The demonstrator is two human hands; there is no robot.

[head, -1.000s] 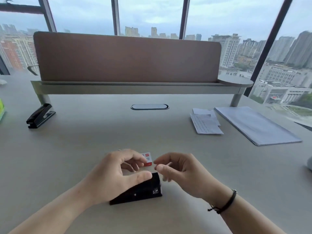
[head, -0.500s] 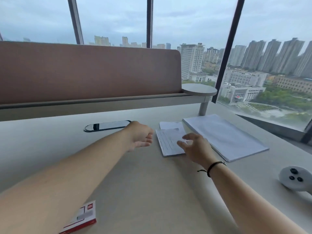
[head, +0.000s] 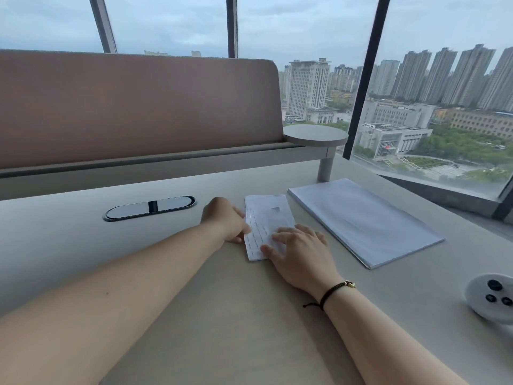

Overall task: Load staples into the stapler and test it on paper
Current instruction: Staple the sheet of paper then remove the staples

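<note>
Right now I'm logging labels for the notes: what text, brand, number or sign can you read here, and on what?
Nothing can be read.
Small paper slips under both hands: rows of printed lines, too blurred to read.
Paper stack: looks blank.
White controller: dark buttons, no readable marks.

A single head-worn wide-angle camera looks forward and down across the desk (head: pixel 83 259) from the person's seat; near over both forearms; facing the divider panel (head: pixel 138 107) and window (head: pixel 305 29) beyond.
</note>
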